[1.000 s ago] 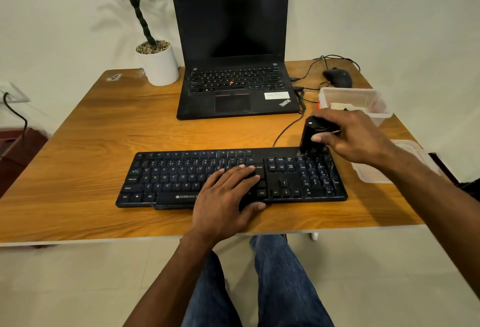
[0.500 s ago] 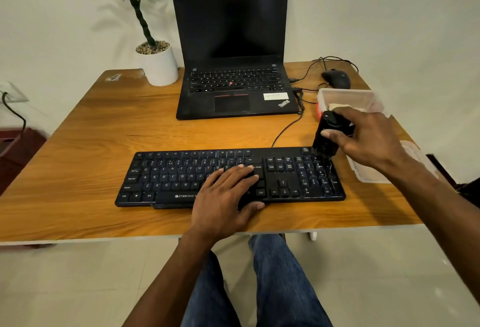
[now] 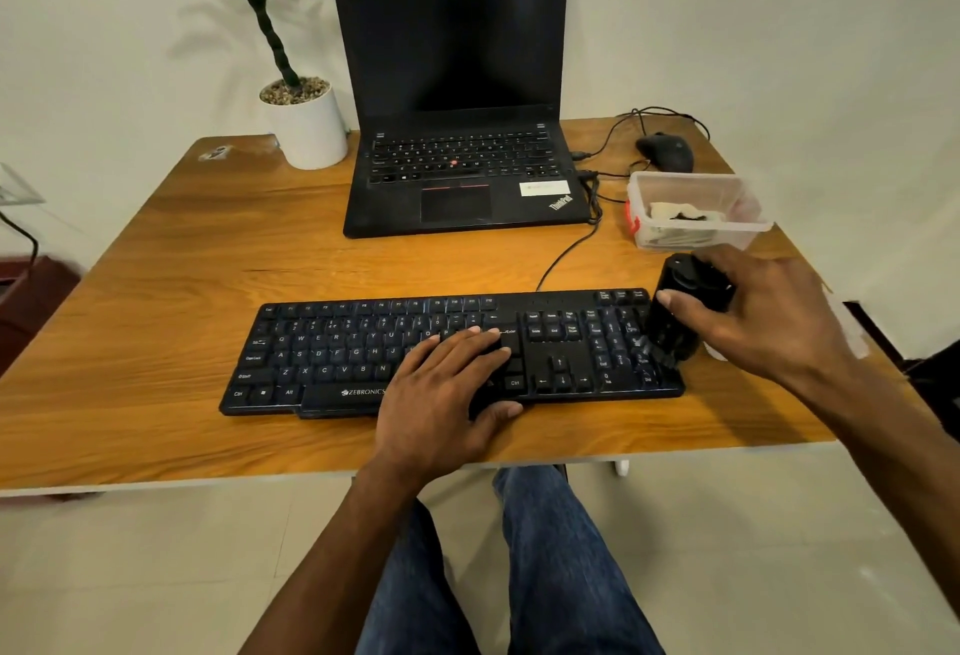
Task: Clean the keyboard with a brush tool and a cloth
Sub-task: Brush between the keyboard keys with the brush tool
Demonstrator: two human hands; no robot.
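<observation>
Keyboard [image 3: 452, 350], black, lay near the front edge of the wooden desk [image 3: 171, 259]. Right hand [image 3: 769, 321]: fingers curled round the black brush tool [image 3: 678, 316], bristles down on the number pad at the right end. Left hand [image 3: 441, 389]: fingers flat on the keys, steadying. Brushing looked under way; wiping seemingly not begun, a cloth apparently in the clear tub [image 3: 696, 210]. Since the earlier frame, the brush had travelled from the pad's top rightward and nearer its front.

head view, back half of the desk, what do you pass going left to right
potted plant → laptop → clear plastic container, with the mouse just behind it, so the order of those two is unclear
</observation>
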